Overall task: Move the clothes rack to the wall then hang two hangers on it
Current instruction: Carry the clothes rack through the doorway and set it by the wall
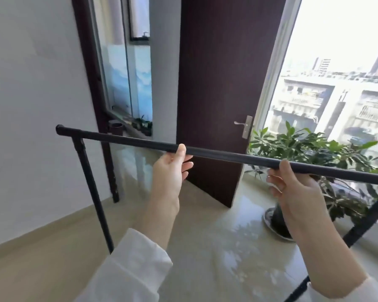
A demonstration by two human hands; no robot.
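Clothes rack (pixel 127 139): top bar runs from left-centre of frame down to the right edge. I see both hands under it, thumbs hooked over; left hand (pixel 169 168) mid-bar, right hand (pixel 292 186) further right. White wall (pixel 31 105) lies left, beyond the bar's left end. No hangers visible.

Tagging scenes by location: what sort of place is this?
Likely an upper-floor apartment room or hallway: dark wooden door with a lever handle, large window overlooking city buildings, potted plant on a glossy tiled floor.
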